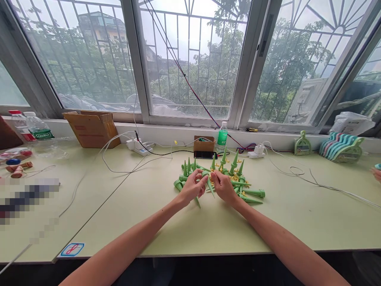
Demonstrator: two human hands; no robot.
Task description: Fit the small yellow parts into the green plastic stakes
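Between the thumb and fingers of my left hand is a green plastic spike, its ribbed cap up and its pointed tip slanting down to the right. My right hand is closed in a pinch right beside the cap; what it pinches is too small or hidden to name. Behind and around both hands lies a pile of similar green spikes, some upright on their caps, others on their sides. Small yellow plastic pieces are scattered among them, partly covered by my hands.
Behind the pile stand a small cardboard box, a phone and a green-labelled bottle. White cables cross the table. A larger box is at left; several green and pink handled items stand at right, near another person's hand.
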